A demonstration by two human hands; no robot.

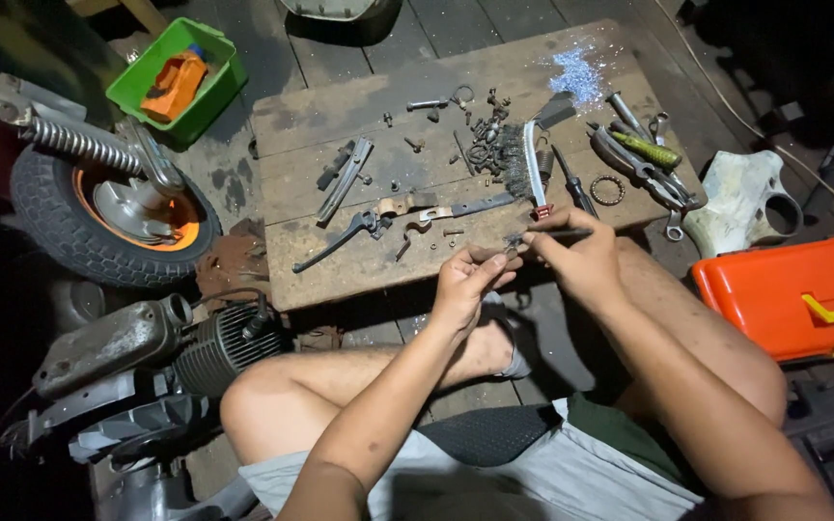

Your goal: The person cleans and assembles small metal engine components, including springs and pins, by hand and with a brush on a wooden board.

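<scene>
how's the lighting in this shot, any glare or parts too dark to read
Head view: light falls on the worn wooden board and both hands, left hand and right hand; left edge and top right corner sink into near black; mild glare on the bright orange plastic toolbox; small held part too dim to identify.

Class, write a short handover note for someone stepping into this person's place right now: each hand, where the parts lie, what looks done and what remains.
Left hand: pinching a small metal part at the board's near edge.
Right hand: holding a thin tool against that part.
Wooden board: levers, wire brush, screwdriver, loose bolts and springs, wrenches.
Done: parts are stripped and laid out.
Left: the small part is in hand; the other pieces lie loose.
</scene>
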